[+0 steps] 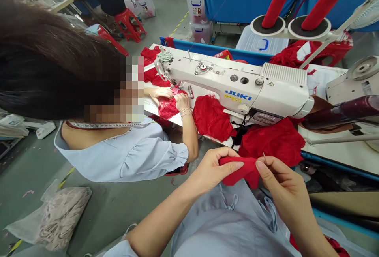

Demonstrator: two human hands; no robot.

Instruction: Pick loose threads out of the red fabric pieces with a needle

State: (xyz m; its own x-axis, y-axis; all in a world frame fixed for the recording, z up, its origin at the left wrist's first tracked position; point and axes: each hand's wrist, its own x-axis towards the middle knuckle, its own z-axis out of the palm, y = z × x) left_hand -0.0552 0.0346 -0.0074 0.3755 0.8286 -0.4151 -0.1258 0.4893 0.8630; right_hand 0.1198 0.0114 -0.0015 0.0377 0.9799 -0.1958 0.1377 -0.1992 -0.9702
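A small piece of red cloth (pixel 241 174) is stretched between my hands, in front of my light blue clothing. My left hand (pixel 217 168) grips its left end, thumb on top and fingers underneath. At the other end, my right hand (pixel 280 176) pinches the cloth's edge between thumb and forefinger. A thin pointed thing (pixel 264 155) sticks up from those right fingertips; its kind is too small to make out. Just beyond my hands, a heap of red lace fabric (pixel 272 140) hangs at the sewing table's edge.
A co-worker (pixel 118 150) sits at left, hands on red lace under a white sewing machine (pixel 237 79). More red fabric (pixel 211 117) lies beside that arm. Red thread cones (pixel 276 6) stand above the machine. A bagged bundle (pixel 63 217) lies on the floor.
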